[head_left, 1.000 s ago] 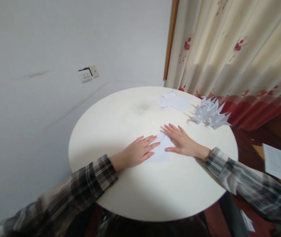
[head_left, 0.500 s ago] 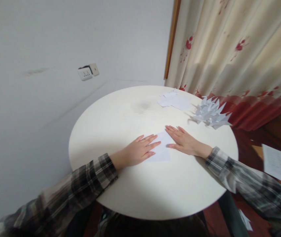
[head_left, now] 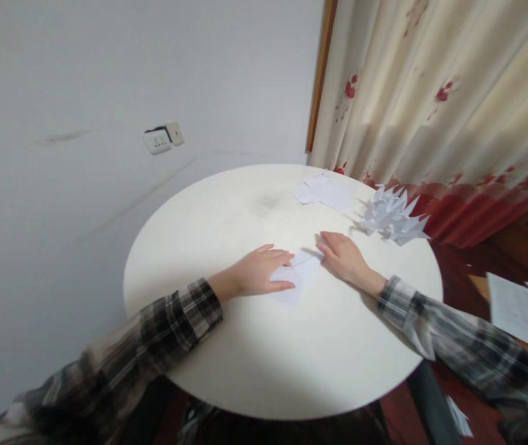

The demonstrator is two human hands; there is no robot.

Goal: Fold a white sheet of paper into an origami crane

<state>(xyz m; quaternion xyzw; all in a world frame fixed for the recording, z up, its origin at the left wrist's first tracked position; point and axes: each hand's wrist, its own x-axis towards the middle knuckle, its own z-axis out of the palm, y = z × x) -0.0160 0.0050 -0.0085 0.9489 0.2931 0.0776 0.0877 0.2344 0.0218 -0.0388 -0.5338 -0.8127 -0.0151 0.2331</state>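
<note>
A folded sheet of white paper (head_left: 300,275) lies on the round white table (head_left: 245,364), turned so a corner points toward me. My left hand (head_left: 260,272) rests across its left part, thumb spread away from the fingers, hiding some of the paper. At the far right corner, my right hand (head_left: 344,256) has its fingers bent together on the paper's edge, which looks slightly lifted there. The fold along the upper edge shows between both hands.
Beyond my right hand stands a cluster of folded white paper pieces (head_left: 391,216) with pointed tips. Flat paper cutouts (head_left: 324,191) lie near the far rim. A wall with a socket (head_left: 157,141) is at the left, a curtain (head_left: 431,93) at the right, and written sheets (head_left: 523,309) lie lower right.
The paper has been turned, and its edge near the right hand is raised. My right hand's outstretched fingers have curled in at the corner. My left hand has shifted slightly.
</note>
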